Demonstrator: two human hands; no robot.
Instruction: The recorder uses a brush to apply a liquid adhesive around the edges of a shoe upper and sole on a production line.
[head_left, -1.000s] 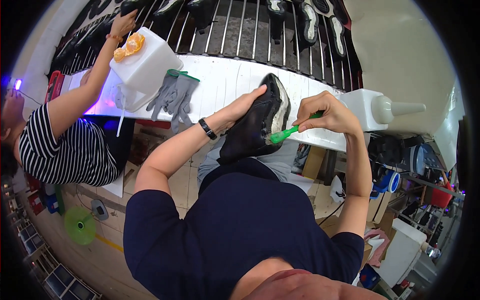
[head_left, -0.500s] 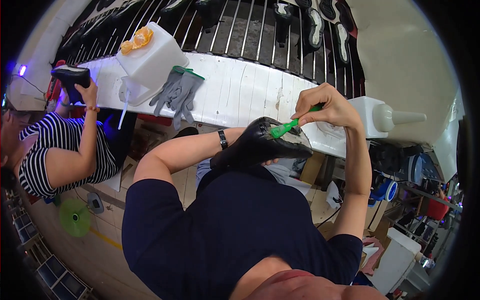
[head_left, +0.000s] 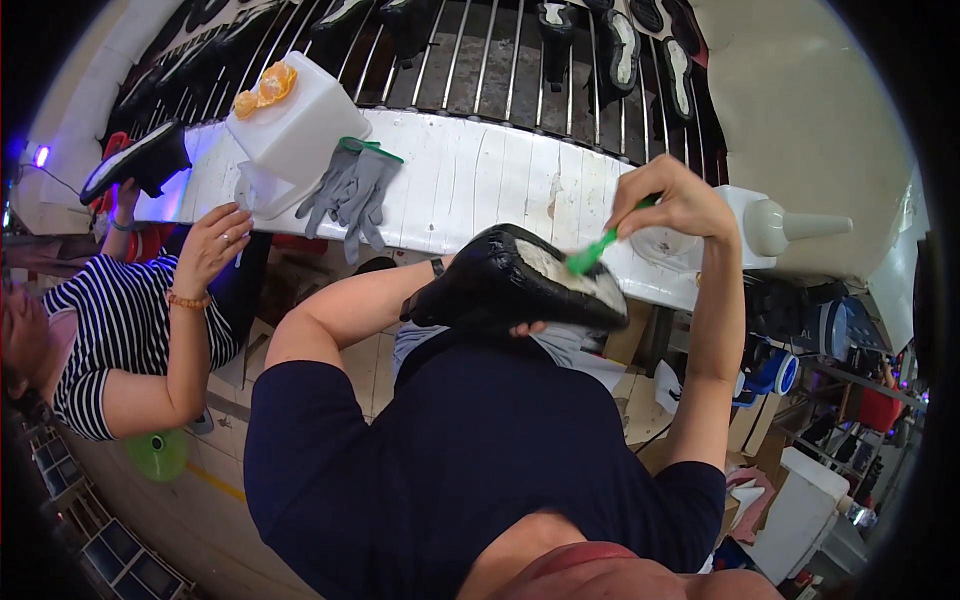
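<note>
the right hand (head_left: pixel 675 202) pinches a slim green plastic brush (head_left: pixel 592 256) at the pale sole (head_left: pixel 540 263) of a glossy black leather boot (head_left: pixel 495 290), tilted above the lap apparently to present that surface, with the left hand (head_left: pixel 528 328) beneath, its grip too hidden to tell.

Got some orange citrus (head_left: pixel 274 83) sitting on a white container (head_left: pixel 300 125) to my left, grey gloves (head_left: pixel 352 190) drooping over the tabletop (head_left: pixel 470 180) edge. White nozzled bottle (head_left: pixel 765 222) off right, coworker in stripes (head_left: pixel 130 315) further left.
</note>
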